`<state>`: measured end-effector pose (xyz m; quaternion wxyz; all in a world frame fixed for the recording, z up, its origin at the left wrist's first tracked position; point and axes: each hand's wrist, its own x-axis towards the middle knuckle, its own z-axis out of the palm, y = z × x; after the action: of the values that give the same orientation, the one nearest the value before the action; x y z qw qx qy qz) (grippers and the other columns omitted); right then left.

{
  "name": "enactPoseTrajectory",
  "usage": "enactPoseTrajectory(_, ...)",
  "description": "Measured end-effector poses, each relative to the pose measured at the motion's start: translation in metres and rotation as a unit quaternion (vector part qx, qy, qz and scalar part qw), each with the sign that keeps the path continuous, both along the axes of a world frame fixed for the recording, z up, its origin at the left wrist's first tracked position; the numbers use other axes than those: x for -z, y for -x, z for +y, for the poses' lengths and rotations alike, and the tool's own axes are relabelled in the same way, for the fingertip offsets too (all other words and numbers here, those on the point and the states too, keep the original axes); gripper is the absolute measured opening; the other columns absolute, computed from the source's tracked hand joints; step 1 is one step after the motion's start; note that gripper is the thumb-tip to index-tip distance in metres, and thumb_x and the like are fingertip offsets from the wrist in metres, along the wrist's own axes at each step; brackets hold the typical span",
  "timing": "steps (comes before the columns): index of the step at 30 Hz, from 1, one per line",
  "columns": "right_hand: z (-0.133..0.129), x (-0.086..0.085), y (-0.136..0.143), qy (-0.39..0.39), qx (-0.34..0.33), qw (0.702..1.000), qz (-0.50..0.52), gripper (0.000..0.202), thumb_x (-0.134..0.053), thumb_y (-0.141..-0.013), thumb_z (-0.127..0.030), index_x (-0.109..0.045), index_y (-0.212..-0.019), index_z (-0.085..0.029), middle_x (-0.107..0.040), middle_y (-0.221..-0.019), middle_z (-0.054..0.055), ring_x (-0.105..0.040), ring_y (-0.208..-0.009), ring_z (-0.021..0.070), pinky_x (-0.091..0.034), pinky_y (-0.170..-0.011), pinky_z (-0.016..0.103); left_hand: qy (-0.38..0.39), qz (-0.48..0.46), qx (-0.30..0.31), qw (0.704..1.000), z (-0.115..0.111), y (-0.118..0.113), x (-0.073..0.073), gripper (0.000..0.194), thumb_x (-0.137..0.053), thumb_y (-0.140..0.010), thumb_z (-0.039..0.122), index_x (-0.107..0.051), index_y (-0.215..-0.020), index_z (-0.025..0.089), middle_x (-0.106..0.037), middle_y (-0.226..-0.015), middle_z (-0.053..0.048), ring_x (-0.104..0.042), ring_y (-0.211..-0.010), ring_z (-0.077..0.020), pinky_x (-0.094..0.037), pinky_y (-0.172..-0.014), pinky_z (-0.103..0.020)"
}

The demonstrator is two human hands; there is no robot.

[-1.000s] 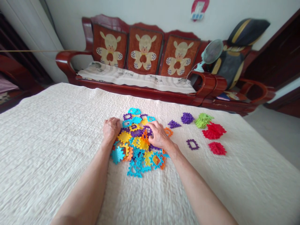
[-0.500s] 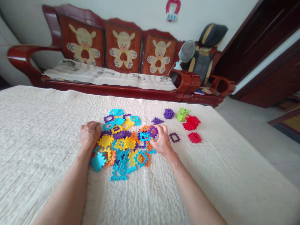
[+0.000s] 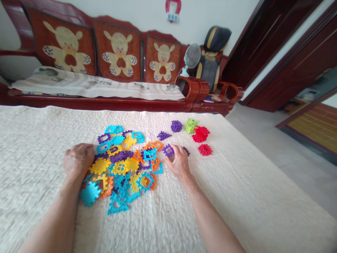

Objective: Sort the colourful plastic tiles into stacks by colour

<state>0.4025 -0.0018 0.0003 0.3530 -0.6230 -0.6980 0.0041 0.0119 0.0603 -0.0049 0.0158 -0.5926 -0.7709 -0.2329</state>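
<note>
A mixed pile of toothed plastic pieces, among them a yellow piece (image 3: pixel 100 166) and a turquoise piece (image 3: pixel 90 193), lies on the quilted cloth (image 3: pixel 147 225). My left hand (image 3: pixel 79 160) rests at the pile's left edge with its fingers curled; what they may hold is hidden. To the right of the pile, my right hand (image 3: pixel 178 161) pinches a purple window piece (image 3: pixel 168 150) between thumb and fingers. Behind that hand, a purple frame piece (image 3: pixel 186 151) is mostly hidden. Farther back lie a purple triangular piece (image 3: pixel 163 135) and a purple stack (image 3: pixel 176 126).
At the right back are a green stack (image 3: pixel 191 125), a larger red stack (image 3: pixel 201 134) and a smaller red stack (image 3: pixel 205 150). Beyond the cloth stands a wooden sofa (image 3: pixel 105 102) with bear cushions, and a small fan (image 3: pixel 192 56) is near its right arm.
My right hand has carried the purple window piece rightward, away from the pile, toward the purple frame piece. The camera view has turned right, shifting the scene left. My left hand remains beside the pile.
</note>
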Motion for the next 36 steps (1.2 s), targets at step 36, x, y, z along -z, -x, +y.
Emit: enactPoseTrajectory(36,0.16,-0.03,-0.043,0.025,0.171,0.985,-0.015,0.039,-0.059,-0.081,-0.026,-0.061,-0.117,-0.012,-0.064,-0.113,0.018,-0.058,-0.111,0.0314,-0.043,-0.102,0.044,0.006,0.034,0.029,0.999,0.001,0.008,0.011,0.048,-0.029,-0.094,0.044,-0.073,-0.099,0.025,-0.071,-0.121,-0.004,-0.063,-0.104,-0.0271,-0.046,-0.099,-0.041)
